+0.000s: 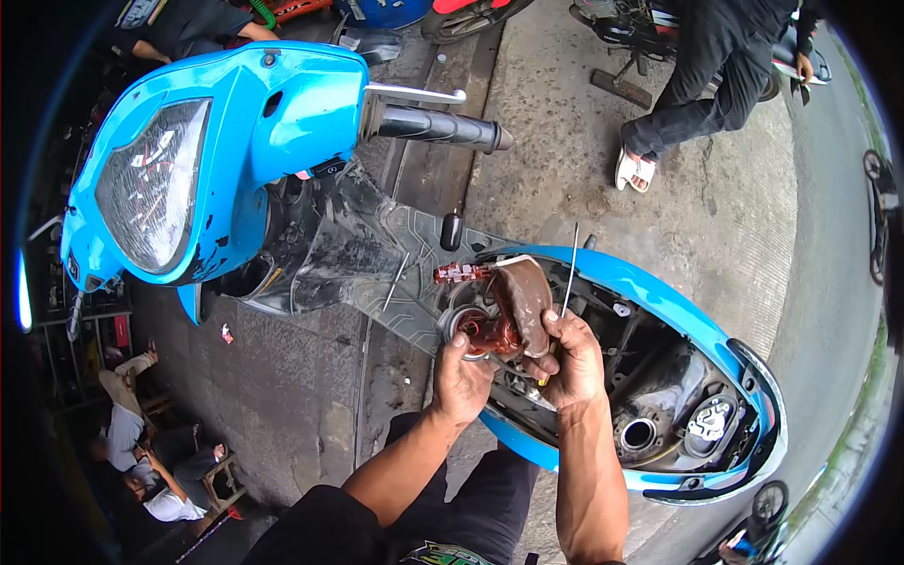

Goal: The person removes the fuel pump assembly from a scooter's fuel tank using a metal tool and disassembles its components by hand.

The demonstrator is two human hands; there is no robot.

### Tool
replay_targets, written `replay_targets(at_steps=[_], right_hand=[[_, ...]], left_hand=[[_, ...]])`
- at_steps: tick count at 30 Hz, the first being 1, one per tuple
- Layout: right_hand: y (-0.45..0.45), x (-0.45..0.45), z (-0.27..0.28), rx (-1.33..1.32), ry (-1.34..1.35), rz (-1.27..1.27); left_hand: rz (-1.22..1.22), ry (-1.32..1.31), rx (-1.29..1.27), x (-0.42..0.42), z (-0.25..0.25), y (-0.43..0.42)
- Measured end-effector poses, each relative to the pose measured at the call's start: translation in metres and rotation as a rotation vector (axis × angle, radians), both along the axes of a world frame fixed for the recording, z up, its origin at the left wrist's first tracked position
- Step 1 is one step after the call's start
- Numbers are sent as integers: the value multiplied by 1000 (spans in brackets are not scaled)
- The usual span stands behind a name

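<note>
My left hand (461, 384) grips a fuel pump assembly (507, 325) by its round base, thumb on the rim. The pump has reddish-brown plastic, a brown filter bag on its right side and a red connector piece sticking out to the left. In my right hand (574, 363) is a thin screwdriver (571, 273), its shaft pointing up and a bit of yellow handle showing below the fingers. That hand's fingers also meet the filter side of the pump. Both hands are above the opened seat area of a blue scooter (650, 282).
On the scooter's floorboard (424, 235) lie a thin metal tool (396, 281) and a black cylindrical part (452, 230). The fuel tank (678, 395) shows a round hole. A handlebar grip (438, 127) juts out above. A person's sandalled foot (635, 171) stands at upper right; people sit at lower left.
</note>
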State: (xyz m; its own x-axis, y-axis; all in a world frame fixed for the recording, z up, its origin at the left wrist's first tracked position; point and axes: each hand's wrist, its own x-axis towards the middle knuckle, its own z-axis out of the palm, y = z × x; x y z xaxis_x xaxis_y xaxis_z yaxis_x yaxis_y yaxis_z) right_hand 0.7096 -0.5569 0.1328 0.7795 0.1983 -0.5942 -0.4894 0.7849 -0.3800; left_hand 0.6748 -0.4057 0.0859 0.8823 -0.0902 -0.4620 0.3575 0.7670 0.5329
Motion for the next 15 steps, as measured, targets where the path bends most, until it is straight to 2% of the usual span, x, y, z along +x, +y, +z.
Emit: replay_targets(at_steps=[3, 5, 6, 9, 11, 13, 15], right_hand=[[9, 2, 5, -62, -4, 35], [16, 1, 5, -161, -33, 43], [17, 1, 3, -182, -23, 25], [20, 10, 14, -262, -41, 73], [22, 15, 13, -378, -30, 83], [21, 19, 8, -411, -39, 91], [23, 21, 1, -464, -46, 103]], left_hand=[[21, 113, -6, 4, -16, 8], [-148, 48, -65, 6, -27, 18], [-107, 167, -87, 13, -11, 13], [-58, 259, -227, 25, 13, 10], [-13, 290, -270, 23, -3, 12], [6, 292, -417, 24, -9, 16], [38, 388, -363, 28, -9, 16]])
